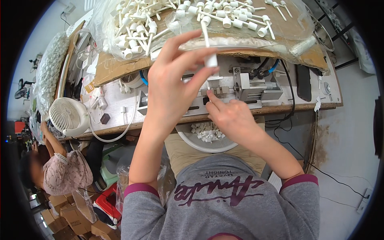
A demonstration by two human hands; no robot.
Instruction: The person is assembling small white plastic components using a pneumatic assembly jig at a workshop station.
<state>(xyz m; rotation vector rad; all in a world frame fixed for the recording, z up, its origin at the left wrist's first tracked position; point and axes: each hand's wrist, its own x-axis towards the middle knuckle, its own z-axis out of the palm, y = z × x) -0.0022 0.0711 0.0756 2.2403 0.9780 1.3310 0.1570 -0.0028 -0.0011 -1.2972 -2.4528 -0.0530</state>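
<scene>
Up went the left hand (170, 82), high over the bench (116, 110), thumb and fingertips pinched on a white plastic piece (211, 60), its thin stem pointing upward and its thick end down by the thumb. Below and to the right, the right hand (232, 116) was at the metal fixture (256, 90), index finger stretched to the small clamp, the other fingers curled; whether it had hold of anything there, you could not tell! Behind them lay a great heap of similar white pieces (138, 34), spread over plastic film and a cardboard sheet (312, 54). Under the bench edge, on the person's lap, sat a white basket (196, 146) with small white parts inside. A white fan (68, 116) stood at the left, a black phone (304, 82) lay to the right.
</scene>
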